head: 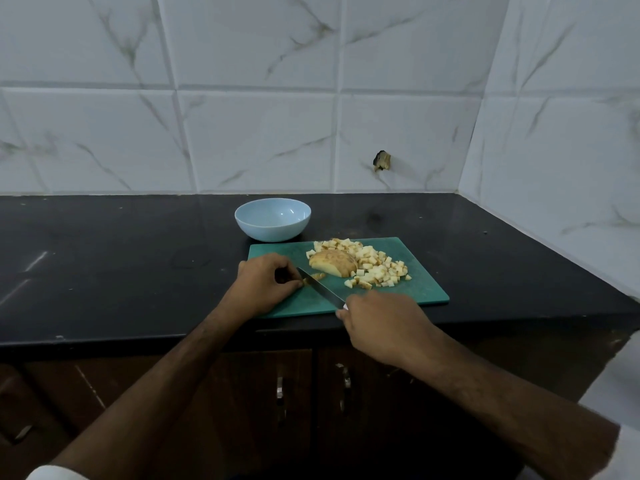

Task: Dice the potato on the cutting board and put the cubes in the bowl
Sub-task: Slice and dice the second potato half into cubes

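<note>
Left hand (266, 284) pinching a potato strip (313, 278) under the knife (320, 287) gripped by right hand (384, 325), potato half (333, 263) just beyond.

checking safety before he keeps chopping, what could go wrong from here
1. The left hand pinches a small potato strip right against the knife blade; the fingertips could get nicked.
2. The pile of cubes reaches toward the cutting board edge; some might roll onto the counter.
3. The bowl is empty, so the pile may crowd the potato half.
</note>
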Motion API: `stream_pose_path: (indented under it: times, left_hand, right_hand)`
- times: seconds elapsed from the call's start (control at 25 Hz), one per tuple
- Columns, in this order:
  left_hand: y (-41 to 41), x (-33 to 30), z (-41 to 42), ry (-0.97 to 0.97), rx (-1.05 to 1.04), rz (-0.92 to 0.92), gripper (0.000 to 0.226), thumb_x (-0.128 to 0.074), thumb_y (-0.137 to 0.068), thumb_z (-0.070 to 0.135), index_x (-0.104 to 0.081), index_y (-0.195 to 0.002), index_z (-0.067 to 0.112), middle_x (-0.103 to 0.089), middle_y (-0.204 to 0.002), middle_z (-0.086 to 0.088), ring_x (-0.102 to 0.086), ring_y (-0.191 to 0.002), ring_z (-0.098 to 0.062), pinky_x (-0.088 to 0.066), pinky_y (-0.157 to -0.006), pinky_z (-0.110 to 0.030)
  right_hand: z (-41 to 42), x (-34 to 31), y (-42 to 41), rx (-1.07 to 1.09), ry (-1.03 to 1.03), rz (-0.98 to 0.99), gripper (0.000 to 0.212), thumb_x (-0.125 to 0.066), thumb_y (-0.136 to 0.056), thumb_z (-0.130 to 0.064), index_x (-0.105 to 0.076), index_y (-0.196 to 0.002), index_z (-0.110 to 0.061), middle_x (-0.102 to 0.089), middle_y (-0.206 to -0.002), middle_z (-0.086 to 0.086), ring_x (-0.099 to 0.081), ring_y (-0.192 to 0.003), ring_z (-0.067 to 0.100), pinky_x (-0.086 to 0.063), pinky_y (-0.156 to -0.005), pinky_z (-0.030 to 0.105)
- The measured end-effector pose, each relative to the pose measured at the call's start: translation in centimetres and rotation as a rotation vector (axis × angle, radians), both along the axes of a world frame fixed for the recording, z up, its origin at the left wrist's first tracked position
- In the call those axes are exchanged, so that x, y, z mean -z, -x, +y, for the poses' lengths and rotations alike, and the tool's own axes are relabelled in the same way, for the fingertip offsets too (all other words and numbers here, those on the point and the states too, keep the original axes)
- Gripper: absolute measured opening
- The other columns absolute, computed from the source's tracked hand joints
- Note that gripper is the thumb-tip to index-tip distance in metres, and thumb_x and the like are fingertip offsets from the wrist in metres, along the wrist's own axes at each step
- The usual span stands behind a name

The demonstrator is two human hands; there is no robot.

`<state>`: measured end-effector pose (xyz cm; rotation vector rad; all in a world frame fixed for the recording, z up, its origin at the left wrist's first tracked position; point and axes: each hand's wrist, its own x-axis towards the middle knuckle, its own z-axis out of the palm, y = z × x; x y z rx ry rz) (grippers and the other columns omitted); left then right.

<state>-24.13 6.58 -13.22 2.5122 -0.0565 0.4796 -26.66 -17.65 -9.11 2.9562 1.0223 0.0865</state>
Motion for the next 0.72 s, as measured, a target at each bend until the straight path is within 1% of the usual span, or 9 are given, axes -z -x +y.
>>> stream_pose_path:
  times: [0.12,0.24,0.36,0.48,0.6,0.72]
  left_hand:
    - [0.2,-0.1,-0.1,-0.019,-0.011,-0.015,0.021,-0.080,-0.081,0.036,-0.063,-0.072,0.044,-0.067,-0.084,0.022,-0.062,-0.089,-0.001,-0.047,-0.096,-0.050]
    - [0.7,-0.1,-0.3,-0.054,-0.061,-0.040,0.019,-0.078,-0.082,0.038,-0.063,-0.072,0.042,-0.065,-0.086,0.021,-0.060,-0.089,0.000,-0.041,-0.097,-0.046]
    - [1.0,-0.2,-0.3,-0.075,-0.092,-0.039,0.017,-0.074,-0.085,0.036,-0.062,-0.075,0.042,-0.064,-0.090,0.017,-0.058,-0.090,-0.002,-0.036,-0.093,-0.042]
    - [1.1,-0.2,-0.1,-0.083,-0.090,-0.041,0.013,-0.074,-0.085,0.036,-0.063,-0.077,0.039,-0.063,-0.090,0.016,-0.056,-0.089,-0.001,-0.034,-0.090,-0.041]
    - [0.9,-0.2,-0.2,-0.100,-0.084,-0.034,0.017,-0.075,-0.084,0.040,-0.061,-0.074,0.041,-0.062,-0.087,0.017,-0.056,-0.085,0.001,-0.037,-0.091,-0.041]
    - [0.9,-0.4,-0.3,-0.100,-0.073,-0.038,0.019,-0.076,-0.083,0.041,-0.061,-0.072,0.042,-0.063,-0.086,0.018,-0.058,-0.084,0.000,-0.043,-0.094,-0.045]
  right_hand:
    - [1.1,0.1,-0.1,-0.001,0.006,-0.016,0.034,-0.034,-0.109,-0.041,-0.059,-0.110,-0.017,-0.045,-0.078,-0.006,-0.042,-0.066,0.008,-0.035,-0.064,0.033]
    - [1.5,-0.7,-0.6,0.009,0.015,-0.048,0.038,-0.032,-0.110,-0.041,-0.060,-0.112,-0.015,-0.048,-0.082,-0.002,-0.049,-0.073,0.015,-0.039,-0.068,0.035]
    - [0.7,-1.0,-0.6,0.006,-0.007,-0.096,0.039,-0.031,-0.110,-0.043,-0.060,-0.108,-0.017,-0.044,-0.074,-0.005,-0.048,-0.067,0.012,-0.040,-0.065,0.034]
    - [0.0,-0.5,0.4,-0.023,0.006,-0.110,0.038,-0.031,-0.109,-0.045,-0.059,-0.106,-0.020,-0.045,-0.073,-0.007,-0.047,-0.065,0.009,-0.041,-0.062,0.033]
    - [0.2,0.4,0.7,-0.033,0.006,-0.098,0.037,-0.032,-0.109,-0.045,-0.059,-0.105,-0.020,-0.046,-0.074,-0.008,-0.046,-0.063,0.007,-0.040,-0.061,0.032]
    - [1.1,1.0,0.2,-0.041,0.005,-0.109,0.034,-0.035,-0.109,-0.041,-0.060,-0.109,-0.018,-0.050,-0.080,-0.005,-0.050,-0.069,0.011,-0.043,-0.064,0.034]
